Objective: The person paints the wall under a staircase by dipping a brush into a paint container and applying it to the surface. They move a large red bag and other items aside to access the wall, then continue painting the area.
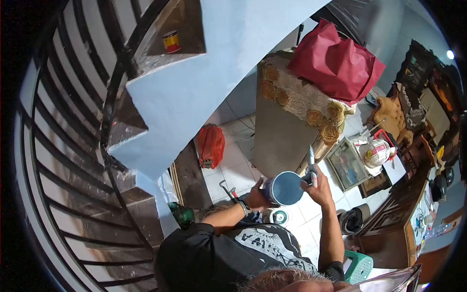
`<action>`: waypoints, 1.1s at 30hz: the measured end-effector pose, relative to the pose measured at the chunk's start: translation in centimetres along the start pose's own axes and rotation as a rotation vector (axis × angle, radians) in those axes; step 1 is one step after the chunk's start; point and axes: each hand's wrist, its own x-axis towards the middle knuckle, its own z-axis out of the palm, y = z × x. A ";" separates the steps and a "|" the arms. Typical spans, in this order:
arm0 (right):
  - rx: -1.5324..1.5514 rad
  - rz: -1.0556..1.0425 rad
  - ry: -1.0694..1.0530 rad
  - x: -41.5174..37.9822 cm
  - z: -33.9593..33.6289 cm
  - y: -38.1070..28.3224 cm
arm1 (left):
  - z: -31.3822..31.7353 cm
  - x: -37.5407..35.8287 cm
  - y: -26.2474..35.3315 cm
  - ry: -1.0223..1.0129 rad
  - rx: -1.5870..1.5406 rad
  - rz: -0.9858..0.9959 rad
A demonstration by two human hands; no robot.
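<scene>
My left hand (256,198), with bands around the wrist, is wrapped around the left side of a paint bucket (287,188). The bucket is tilted so that its blue-grey inside shows. At the bucket's right rim, my right hand (319,189) is closed on a paintbrush (311,158) with its pale, tapered end pointing up and away from me. The fingers of that hand are right at the rim and partly hide the brush's handle. Below the bucket, close to my shirt, stands a round tin (278,217) on the floor.
A stair with a dark railing (109,121) and pale blue side wall (194,97) rises at left, with a yellow-red can (171,42) on a step. Ahead, a red bag (335,63) sits on a cloth-covered cabinet (279,131). A green stool (359,266) stands at right.
</scene>
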 end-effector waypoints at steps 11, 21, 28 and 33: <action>0.486 0.043 -0.121 -2.3 2.6 -0.6 | -3.4 -5.8 -2.9 0.082 0.633 0.385; 0.157 -0.143 0.145 -0.6 2.5 -1.6 | -0.8 -13.6 -3.4 0.226 -0.014 0.494; 0.356 -0.284 0.025 2.1 4.9 -4.3 | -2.3 -16.0 -1.7 0.182 -0.028 0.566; 0.304 -0.414 -0.117 2.6 8.2 -6.2 | -2.7 -17.1 -0.5 0.191 0.042 0.650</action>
